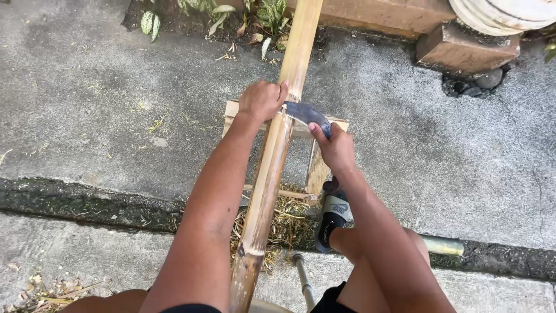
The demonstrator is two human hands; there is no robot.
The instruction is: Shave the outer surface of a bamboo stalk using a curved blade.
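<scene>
A long yellow-brown bamboo pole runs from the bottom centre up to the top edge, lying across a small wooden stand. My left hand is closed around the handle end of a curved dark blade at the pole's left side. My right hand grips the blade's other end on the right. The blade lies across the pole at a node. My right foot in a black and white sandal rests on the ground beside the stand.
Bamboo shavings are piled under the stand in a dirt-filled groove crossing the concrete. Plants grow along the top, next to a brown block and a pale round container. A metal rod lies near my knee.
</scene>
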